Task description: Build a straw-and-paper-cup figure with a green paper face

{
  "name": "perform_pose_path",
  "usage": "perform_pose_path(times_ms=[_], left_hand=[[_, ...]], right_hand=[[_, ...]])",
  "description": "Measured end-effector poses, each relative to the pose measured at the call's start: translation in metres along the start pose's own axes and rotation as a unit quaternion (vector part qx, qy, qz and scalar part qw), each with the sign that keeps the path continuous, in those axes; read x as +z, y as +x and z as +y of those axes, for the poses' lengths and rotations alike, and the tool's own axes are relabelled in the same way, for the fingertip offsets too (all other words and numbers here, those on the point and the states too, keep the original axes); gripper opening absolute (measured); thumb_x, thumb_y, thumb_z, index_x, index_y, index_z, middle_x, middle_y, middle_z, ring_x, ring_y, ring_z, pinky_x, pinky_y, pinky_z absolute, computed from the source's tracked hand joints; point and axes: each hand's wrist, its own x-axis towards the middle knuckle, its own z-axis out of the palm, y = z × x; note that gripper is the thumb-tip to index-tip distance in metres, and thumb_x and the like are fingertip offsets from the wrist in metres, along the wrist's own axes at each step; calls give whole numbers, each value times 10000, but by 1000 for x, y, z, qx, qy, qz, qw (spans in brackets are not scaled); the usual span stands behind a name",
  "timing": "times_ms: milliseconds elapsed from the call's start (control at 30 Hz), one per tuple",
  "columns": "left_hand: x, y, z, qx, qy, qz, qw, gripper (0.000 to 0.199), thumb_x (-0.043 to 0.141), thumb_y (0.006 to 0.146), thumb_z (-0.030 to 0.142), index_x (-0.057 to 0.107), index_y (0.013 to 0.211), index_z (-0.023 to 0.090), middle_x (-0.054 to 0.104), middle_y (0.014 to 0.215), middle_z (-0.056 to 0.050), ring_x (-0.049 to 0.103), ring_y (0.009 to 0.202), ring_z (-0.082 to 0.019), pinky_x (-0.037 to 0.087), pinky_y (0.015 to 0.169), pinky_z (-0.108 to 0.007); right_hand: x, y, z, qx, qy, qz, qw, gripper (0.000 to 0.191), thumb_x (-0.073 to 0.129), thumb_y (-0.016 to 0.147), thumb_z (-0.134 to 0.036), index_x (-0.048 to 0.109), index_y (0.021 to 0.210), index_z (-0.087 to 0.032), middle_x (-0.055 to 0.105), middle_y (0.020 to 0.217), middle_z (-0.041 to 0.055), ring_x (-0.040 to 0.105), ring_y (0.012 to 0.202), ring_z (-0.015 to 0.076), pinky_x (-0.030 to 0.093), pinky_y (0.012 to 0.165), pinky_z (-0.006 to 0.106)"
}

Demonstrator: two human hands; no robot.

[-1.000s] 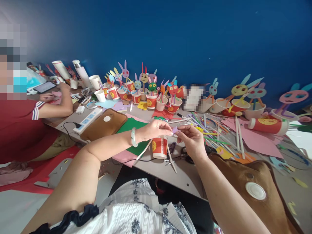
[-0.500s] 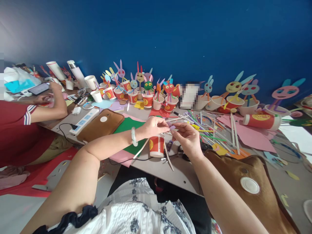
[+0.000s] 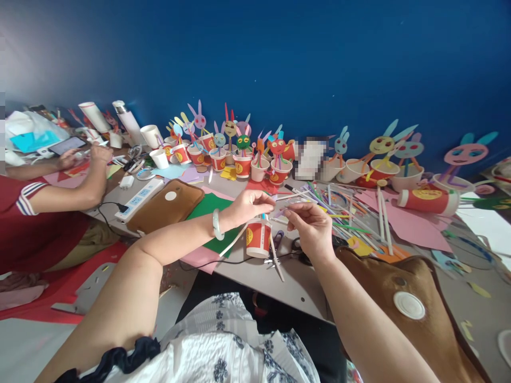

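Note:
Just above a red and white paper cup (image 3: pixel 258 238), my left hand (image 3: pixel 248 206) is closed in a pinch; what its fingertips hold, if anything, is too small to make out. My right hand (image 3: pixel 311 223) is pinched too, on a small purple piece (image 3: pixel 282 213) that barely shows at its fingertips. A small gap parts the two hands. White strips (image 3: pixel 233 241) slant down on both sides of the cup, which stands upright on the table. Something blue and white shows at the cup's top, partly hidden by my left hand.
Cups with paper rabbit figures (image 3: pixel 243 164) line the wall. Brown cushions (image 3: pixel 165 205) lie left and right. Coloured strips (image 3: pixel 339 213) and scissors (image 3: pixel 300 249) are near my right hand. A power strip (image 3: pixel 140 200) and a person in a red shirt (image 3: pixel 43 223) are at left.
My hands have moved slightly apart, and the purple piece stays by my right fingertips. The other person's arms have shifted, with a hand now raised near the phone.

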Motion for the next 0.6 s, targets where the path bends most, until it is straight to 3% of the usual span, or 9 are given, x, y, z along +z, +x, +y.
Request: perform_pose_path(times_ms=[100, 200, 367, 533, 600], left_hand=[[1, -1, -1, -31, -19, -36, 999, 204, 755, 830, 284, 721, 871, 87, 724, 817, -52, 652, 756, -110, 527, 792, -282], [5, -2, 0, -57, -22, -62, 996, 209, 795, 791, 272, 720, 832, 81, 722, 778, -45, 658, 737, -112, 537, 790, -286], [5, 1, 3, -67, -1, -31, 997, 88, 767, 772, 144, 702, 765, 86, 710, 713, -26, 639, 679, -97, 524, 723, -250], [0, 3, 8, -68, 1, -26, 997, 39, 719, 771, 75, 684, 772, 91, 701, 701, -9, 623, 664, -82, 518, 759, -257], [-2, 2, 10, -64, 7, -28, 998, 43, 711, 772, 68, 676, 775, 93, 702, 709, -11, 622, 671, -84, 516, 762, -262]], right_hand=[[0, -1, 0, -4, 5, -3, 1000, 285, 889, 680, -373, 693, 806, -209, 718, 709, -9, 545, 428, 78, 492, 407, 229], [1, -2, -1, -7, -5, -7, 1000, 285, 876, 698, -389, 687, 816, -211, 722, 723, -4, 549, 437, 84, 502, 414, 240], [1, -2, -3, 2, -16, -14, 1000, 309, 855, 721, -425, 678, 859, -213, 725, 749, 3, 551, 437, 86, 504, 423, 251], [-1, -1, -5, 24, -9, -10, 1000, 529, 850, 726, -455, 583, 1129, -239, 774, 827, 2, 538, 413, 82, 496, 425, 241], [-1, 0, -4, 34, -5, -8, 999, 507, 859, 714, -464, 580, 1070, -235, 784, 830, 12, 537, 404, 81, 486, 421, 237]])
